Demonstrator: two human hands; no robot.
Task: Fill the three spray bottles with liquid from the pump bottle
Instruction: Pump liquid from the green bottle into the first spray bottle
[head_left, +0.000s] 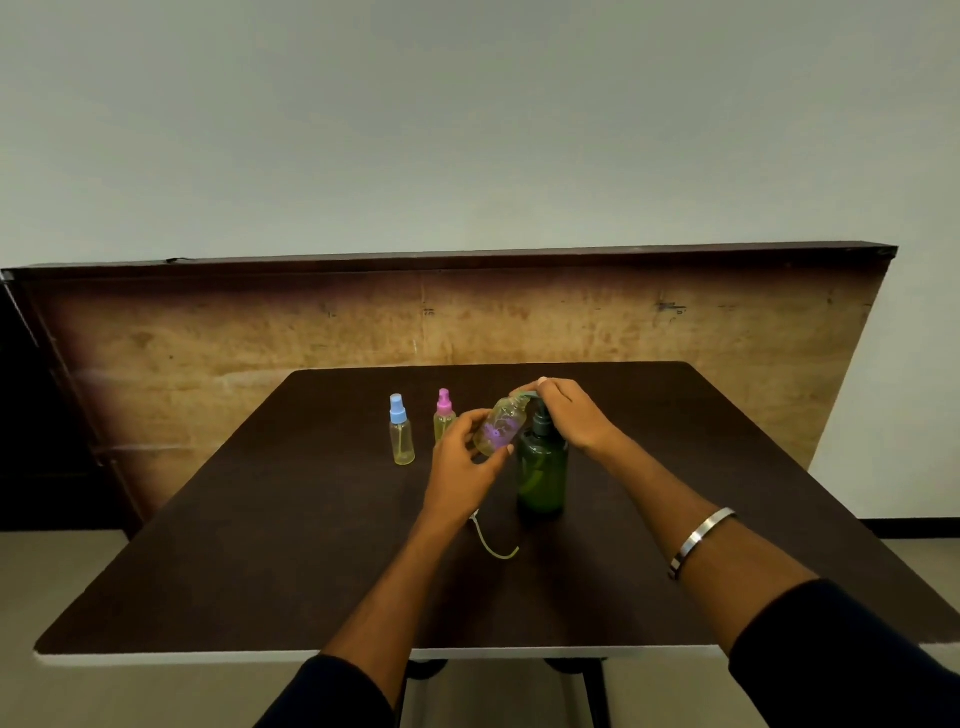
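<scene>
- Gripping an open bottle (498, 427), left hand (464, 467) curled round its lower body, thumb on the near side, fingers wrapped behind; bottle tilted, neck up and to the right, toward the pump spout, lifted off the table (260, 545).
- Showing a purple print on that bottle's clear wall, with yellowish liquid low inside.
- Pressing down on the pump head, right hand (569, 413) draped over the top of the pump bottle (542, 475), fingers bent over the head and spout; clamped there, nothing else in that hand.
- Standing upright just right of table centre: pump bottle, dark green, base on the dark top, directly below the right hand and just beside the tilted bottle.
- Standing upright to the left, well clear of both hands: blue-cap bottle (401, 430), capped, pale yellow liquid inside.
- Standing between the blue-cap bottle and the left hand: pink-cap bottle (444, 415), capped, partly hidden by the left fingers; liquid level hard to tell.
- Lying on the table just behind the left wrist: sprayer tube (496, 546), a thin pale curve; its head mostly hidden by the wrist.
- Wearing a bangle (698, 540) on the right forearm, dark sleeves at both elbows.
- Leaning behind the table: board (208, 353), worn brown, against a pale wall.
</scene>
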